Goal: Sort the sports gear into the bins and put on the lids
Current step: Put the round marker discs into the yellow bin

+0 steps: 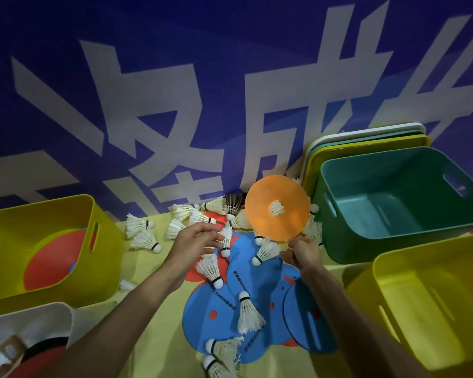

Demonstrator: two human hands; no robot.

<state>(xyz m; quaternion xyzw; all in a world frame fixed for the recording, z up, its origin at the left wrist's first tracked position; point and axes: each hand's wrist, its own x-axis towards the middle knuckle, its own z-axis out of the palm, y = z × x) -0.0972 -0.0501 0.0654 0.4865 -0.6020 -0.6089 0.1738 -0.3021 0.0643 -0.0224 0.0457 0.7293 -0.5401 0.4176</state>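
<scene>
A blue banner (175,77) with large white characters fills the background. Below it lies a yellow surface (153,309) strewn with gear.

In the middle of the surface, several blue discs (200,323) overlap each other, with parts of red ones showing beneath. White shuttlecocks (141,225) are scattered over the discs and toward the banner.

The right hand (305,252) pinches the lower edge of an orange disc (262,197). It holds the disc up off the pile, with the flat face toward the camera. Through the hole in the disc's middle a feathered shuttlecock (276,208) shows.

The left hand (194,238) reaches over the pile with its fingers loosely bent. The fingertips are at the feathers of one shuttlecock (225,242) that lies on a blue disc. Whether the hand already grips it cannot be told.

On the left stands a yellow bin (52,208) with a red disc (52,260) leaning inside it. Nearer, at the lower left corner, a white bin (38,312) holds red and black items too cut off to name.

On the right stands a green bin (339,214). Just in front of it is a second yellow bin (393,309). Behind the green bin a stack of lids (366,137) in white, pale green and yellow leans against the banner.
</scene>
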